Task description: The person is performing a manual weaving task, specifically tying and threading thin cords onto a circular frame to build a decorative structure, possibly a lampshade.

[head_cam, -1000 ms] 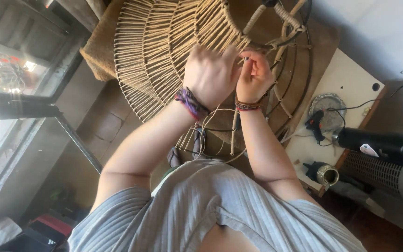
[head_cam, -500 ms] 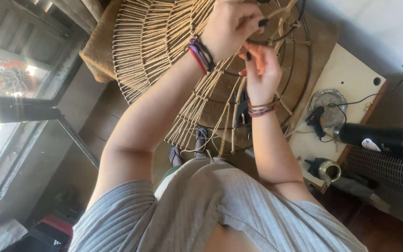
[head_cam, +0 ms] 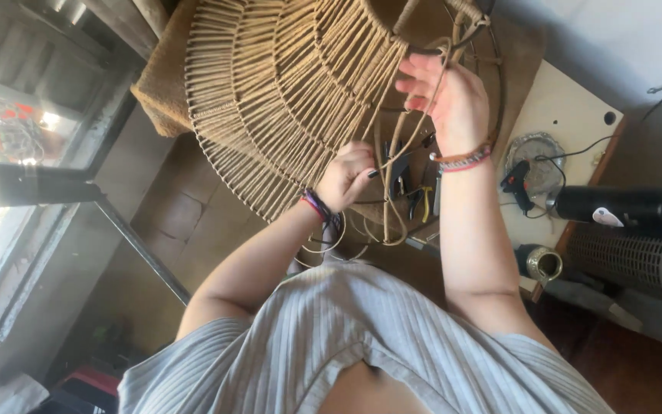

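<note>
**Two hands working cord on a woven wire frame**

Head view: the person is looking down over a grey ribbed top at a large round wire frame (head_cam: 285, 100), most of it already wrapped in tan cord that is fanning out in close ribs. The frame is lying on a brown cloth (head_cam: 164, 92) spread over the surface.

The left hand (head_cam: 346, 176) is sitting low at the frame's near edge, fingers curled closed and pinching the loose cord (head_cam: 398, 165) where it is coming off the wrapped part; coloured bands are circling the wrist. The right hand (head_cam: 450, 100) is raised higher, against the bare wire part of the frame, palm showing and fingers spread open, with the cord running up across the fingers towards the rim; a red and beaded bracelet is sitting at that wrist. The cord is hanging in a long loop between the two hands.

Just below the hands, small pliers (head_cam: 415, 201) are lying on the cloth. To the right, a glue gun (head_cam: 516, 186) is resting on a pale board (head_cam: 565, 115), with a black cylinder (head_cam: 622, 207) beside it.
</note>
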